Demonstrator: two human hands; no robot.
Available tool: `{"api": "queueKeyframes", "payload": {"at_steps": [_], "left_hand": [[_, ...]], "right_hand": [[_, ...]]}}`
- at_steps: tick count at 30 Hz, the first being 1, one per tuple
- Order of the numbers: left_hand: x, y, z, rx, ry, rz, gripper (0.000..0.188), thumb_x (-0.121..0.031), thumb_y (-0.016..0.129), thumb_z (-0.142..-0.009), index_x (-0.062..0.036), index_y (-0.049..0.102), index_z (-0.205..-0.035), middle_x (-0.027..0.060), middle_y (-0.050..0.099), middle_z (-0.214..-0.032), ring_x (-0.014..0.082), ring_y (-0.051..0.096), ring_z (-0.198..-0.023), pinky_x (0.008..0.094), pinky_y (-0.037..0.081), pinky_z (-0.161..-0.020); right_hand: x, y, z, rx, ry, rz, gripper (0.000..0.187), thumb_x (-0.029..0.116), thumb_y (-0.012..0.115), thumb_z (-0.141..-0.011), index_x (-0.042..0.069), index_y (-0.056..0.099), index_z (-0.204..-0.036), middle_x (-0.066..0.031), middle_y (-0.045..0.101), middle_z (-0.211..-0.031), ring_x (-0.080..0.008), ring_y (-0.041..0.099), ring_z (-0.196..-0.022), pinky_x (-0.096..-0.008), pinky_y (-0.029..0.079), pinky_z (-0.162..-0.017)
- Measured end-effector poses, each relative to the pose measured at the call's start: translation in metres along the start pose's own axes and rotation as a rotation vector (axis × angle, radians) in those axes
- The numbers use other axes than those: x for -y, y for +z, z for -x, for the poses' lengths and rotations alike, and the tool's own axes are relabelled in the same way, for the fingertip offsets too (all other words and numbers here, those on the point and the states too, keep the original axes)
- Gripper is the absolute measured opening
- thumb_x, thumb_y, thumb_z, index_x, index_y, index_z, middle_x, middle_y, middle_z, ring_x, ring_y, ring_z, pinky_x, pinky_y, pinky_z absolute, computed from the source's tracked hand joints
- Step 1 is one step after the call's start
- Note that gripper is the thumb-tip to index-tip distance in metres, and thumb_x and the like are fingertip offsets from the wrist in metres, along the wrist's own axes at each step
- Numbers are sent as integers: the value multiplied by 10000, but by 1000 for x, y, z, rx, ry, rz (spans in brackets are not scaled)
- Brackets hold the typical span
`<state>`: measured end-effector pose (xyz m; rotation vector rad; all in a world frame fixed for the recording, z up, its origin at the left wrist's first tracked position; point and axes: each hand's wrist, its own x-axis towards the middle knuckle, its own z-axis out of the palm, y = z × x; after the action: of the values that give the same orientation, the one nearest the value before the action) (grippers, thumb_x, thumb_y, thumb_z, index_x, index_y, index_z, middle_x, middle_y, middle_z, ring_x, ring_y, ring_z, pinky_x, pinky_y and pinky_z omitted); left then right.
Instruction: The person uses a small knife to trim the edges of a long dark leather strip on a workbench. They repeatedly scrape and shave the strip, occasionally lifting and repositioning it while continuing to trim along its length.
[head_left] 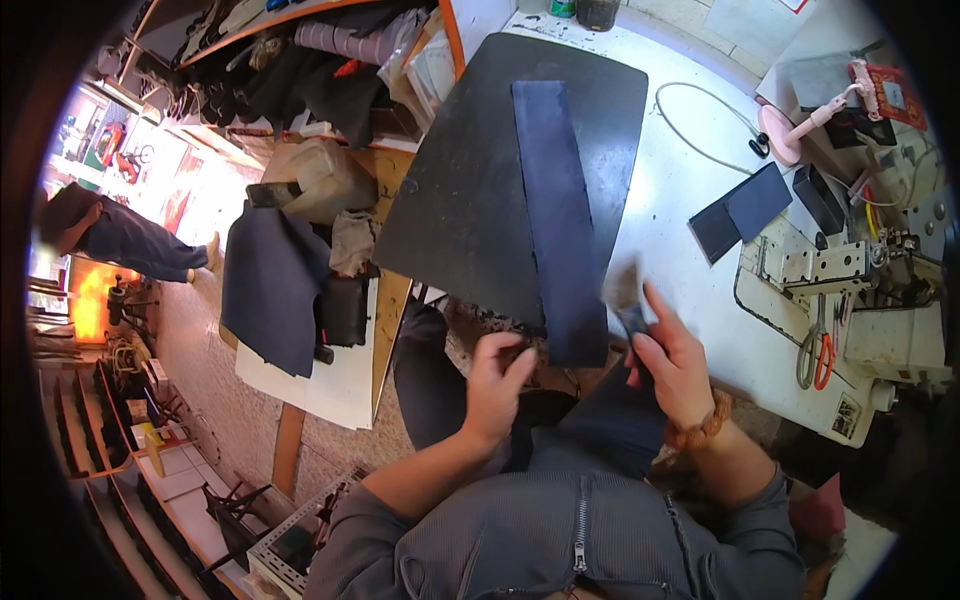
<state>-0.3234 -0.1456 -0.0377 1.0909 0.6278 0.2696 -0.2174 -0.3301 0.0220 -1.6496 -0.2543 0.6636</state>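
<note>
A long dark navy strip of material [556,200] lies lengthwise on a black board [450,180], its near end jutting past the board's edge toward my lap. My left hand [490,390] is beside that near end, on its left, with curled fingers and thumb close to the fingertips. Whatever sits between them is too small to make out. Right of the strip, my right hand [675,365] grips a short flat tool [624,290] with a dark handle. Its wide end points away from me and is blurred, so its exact kind is unclear.
On the white table at right are a sewing machine [820,265], orange-handled scissors [823,365], a dark flat case [738,212], a cable [690,85] and a pink stand [785,135]. Dark navy sheet material [268,290] lies at left. Another person's legs [140,235] show far left.
</note>
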Motion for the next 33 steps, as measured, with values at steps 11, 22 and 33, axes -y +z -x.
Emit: {"api": "queueKeyframes", "payload": {"at_steps": [11,22,33], "left_hand": [[33,19,-13,253,-81,-88,187,-59,618,-859,16,640,-1029,61,619,-1041,135,570,-944,272,457,-826],[31,15,-18,297,253,-422,201,-39,636,-847,-16,637,-1047,140,597,-1022,291,590,-931,333,466,-808],[28,15,-19,302,244,-446,212,-62,643,-852,-12,631,-1058,128,557,-995,267,567,-898,330,462,-783]], "right_hand": [[-2,40,-19,-8,-530,1273,439,248,625,-837,119,569,-1252,-51,563,-558,-240,548,-424,-364,423,-403],[-3,41,-45,-2,-592,1199,450,227,638,-807,100,584,-1236,-6,509,-471,-197,507,-369,-335,390,-378],[0,38,-74,-29,-634,1218,433,222,640,-796,103,597,-1211,-10,527,-470,-191,537,-389,-323,406,-386]]}}
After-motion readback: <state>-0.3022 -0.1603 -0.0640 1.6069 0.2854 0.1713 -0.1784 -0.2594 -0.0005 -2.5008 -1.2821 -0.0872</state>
